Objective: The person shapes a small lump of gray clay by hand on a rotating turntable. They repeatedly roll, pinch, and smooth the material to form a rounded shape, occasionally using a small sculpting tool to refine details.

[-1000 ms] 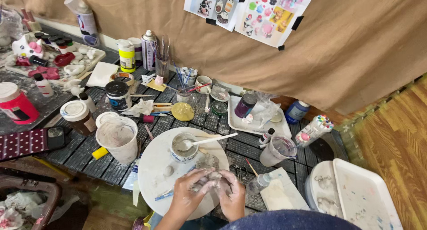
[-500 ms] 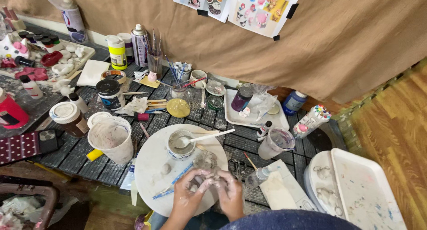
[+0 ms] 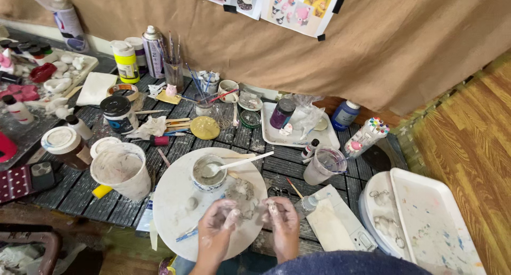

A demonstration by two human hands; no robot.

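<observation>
Grey clay lump point(image 3: 250, 210) is being pinched btwn both hands over round white board point(image 3: 175, 200), near edge; left hand point(image 3: 219, 223) & right hand point(image 3: 280, 217) clamped on it; bowl point(image 3: 208, 173) lying just beyond.

Clay lump point(image 3: 254, 210) mostly buried between the left hand point(image 3: 217, 227) and right hand point(image 3: 282, 222), shape impossible to tell; at nine o'clock a red object point(image 3: 5, 147) is cut by the frame edge; the pinned pictures point(image 3: 271, 1) at twelve o'clock are cropped
</observation>
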